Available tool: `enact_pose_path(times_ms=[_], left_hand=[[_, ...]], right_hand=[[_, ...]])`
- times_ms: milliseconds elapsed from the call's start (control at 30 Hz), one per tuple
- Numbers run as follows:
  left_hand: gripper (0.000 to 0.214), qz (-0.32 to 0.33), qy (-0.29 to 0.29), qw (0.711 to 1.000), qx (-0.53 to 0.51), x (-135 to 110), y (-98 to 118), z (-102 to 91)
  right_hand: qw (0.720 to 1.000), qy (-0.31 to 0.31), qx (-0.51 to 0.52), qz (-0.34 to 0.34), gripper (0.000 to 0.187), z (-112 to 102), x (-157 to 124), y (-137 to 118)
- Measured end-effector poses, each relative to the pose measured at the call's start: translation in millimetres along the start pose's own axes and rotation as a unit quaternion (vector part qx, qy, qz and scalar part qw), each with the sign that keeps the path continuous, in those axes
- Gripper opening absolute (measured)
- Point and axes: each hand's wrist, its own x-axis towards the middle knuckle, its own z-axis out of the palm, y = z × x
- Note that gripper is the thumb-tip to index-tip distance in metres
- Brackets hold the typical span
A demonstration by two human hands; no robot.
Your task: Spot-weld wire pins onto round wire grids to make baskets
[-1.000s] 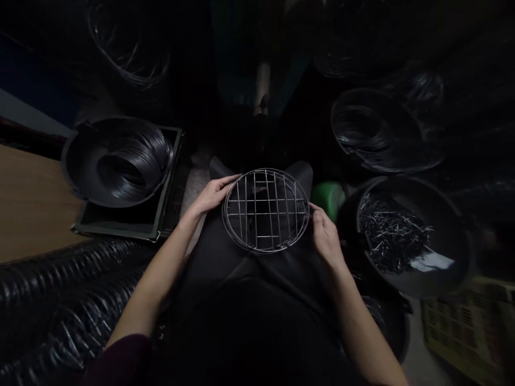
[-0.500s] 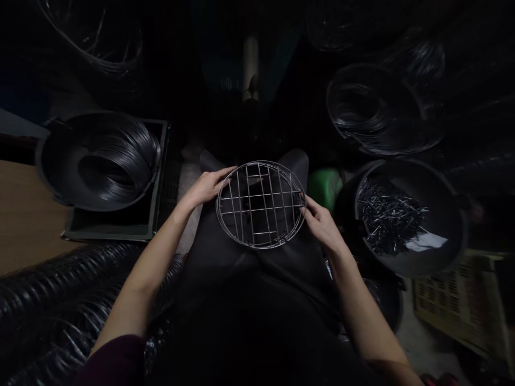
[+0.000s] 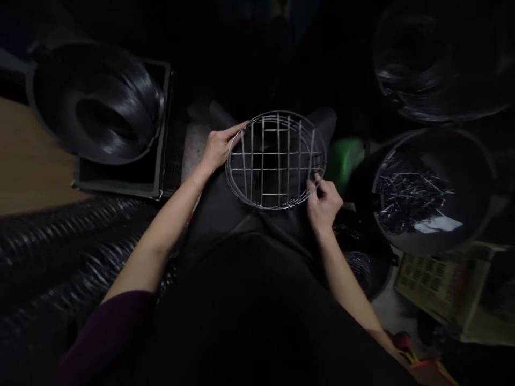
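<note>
A round wire grid rack (image 3: pixel 276 159) lies on my dark-clothed lap. My left hand (image 3: pixel 219 147) grips its left rim, fingers curled over the edge. At the rack's lower right rim, my right hand (image 3: pixel 324 201) is closed in a pinch on a thin wire piece by the grid. To the right, a black bowl (image 3: pixel 475 225) holds several short metal wire pieces (image 3: pixel 410 190).
A black basin with a stack of wire rings (image 3: pixel 100 104) sits in a dark crate (image 3: pixel 161 177) at left. Coiled black wire (image 3: pixel 60 246) lies at lower left, a wooden surface (image 3: pixel 24 161) beyond it. More wire rings (image 3: pixel 434 69) lie upper right. A green object (image 3: pixel 346 158) and a perforated crate (image 3: pixel 434 279) stand on the right.
My right hand slid from the rack's right rim down to its lower right and closed into a pinch on a wire. The view tilted, so everything shifted upward.
</note>
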Motion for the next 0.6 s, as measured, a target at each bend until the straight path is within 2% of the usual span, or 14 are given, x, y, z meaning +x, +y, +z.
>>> enact_pose_path(times_ms=[67,133,200,267,367,500,600], left_hand=[[0.041,-0.008,-0.001,1.0,-0.014,0,0,0.9],[0.038,-0.012,-0.002,1.0,-0.019,0,-1,1.0],[0.037,-0.01,-0.004,1.0,-0.017,0,-2,1.1],[0.036,-0.008,-0.009,1.0,-0.018,0,-3,1.9],[0.037,-0.021,-0.015,0.999,-0.031,-1,-6,4.8],[0.035,-0.039,-0.005,0.998,-0.051,1,-11,8.2],[0.034,-0.002,0.004,0.999,-0.049,-1,-6,3.8]], right_hand=[[0.999,-0.008,-0.032,-0.017,0.049,-4,-19,1],[0.996,-0.057,-0.057,-0.041,0.053,-11,-33,0],[0.989,-0.113,-0.079,-0.058,0.066,-16,-42,-1],[0.982,-0.151,-0.095,-0.062,0.086,-17,-47,-4],[0.982,-0.145,-0.115,-0.023,0.105,-6,-50,-7],[0.984,-0.115,-0.136,0.014,0.108,15,-53,-6],[0.988,-0.111,-0.103,0.017,0.11,13,-52,-3]])
